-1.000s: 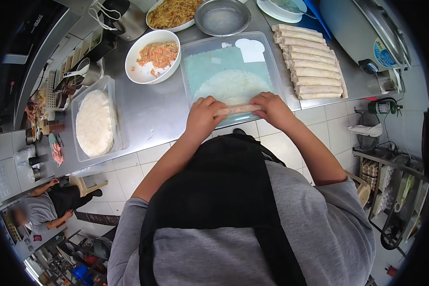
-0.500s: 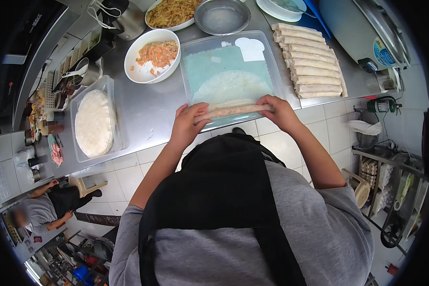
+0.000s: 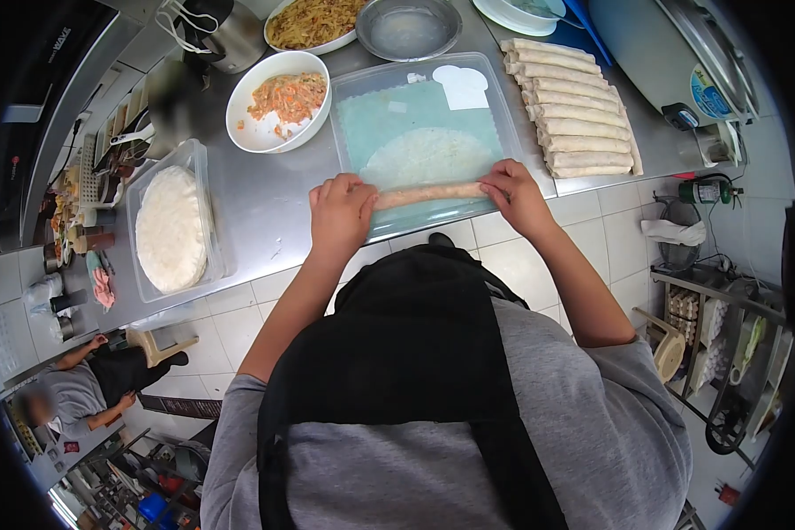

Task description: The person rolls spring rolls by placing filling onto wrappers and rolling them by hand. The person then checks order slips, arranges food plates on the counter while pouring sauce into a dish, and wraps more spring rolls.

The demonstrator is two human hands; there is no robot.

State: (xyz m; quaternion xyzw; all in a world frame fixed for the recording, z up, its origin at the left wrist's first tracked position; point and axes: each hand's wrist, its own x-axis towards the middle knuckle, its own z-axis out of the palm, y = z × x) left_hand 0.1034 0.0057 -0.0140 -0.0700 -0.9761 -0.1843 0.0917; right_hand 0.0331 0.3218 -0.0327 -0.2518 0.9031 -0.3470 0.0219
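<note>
A partly rolled wrapper [image 3: 428,193] with filling lies along the near edge of the clear lid [image 3: 495,66] over a green sheet. Its unrolled part [image 3: 433,155] is spread flat and pale beyond the roll. At the roll's left end my left hand [image 3: 340,210] pinches it between thumb and fingers. My right hand [image 3: 512,190] pinches the other end. Finished rolls [image 3: 583,115] lie in a row to the right. A white bowl [image 3: 238,119] with orange filling [image 3: 284,99] stands behind on the left.
A container [image 3: 208,190] with a stack of round wrappers [image 3: 172,230] is at the left. At the back stand a metal bowl [image 3: 408,31] of liquid, a dish of brown food [image 3: 314,22] and a metal jug [image 3: 231,40]. A person [image 3: 84,384] is at the lower left.
The roll has turned slightly away from me, with less flat wrapper showing beyond it. My left hand has shifted left, and its fingers now lie over the roll's end.
</note>
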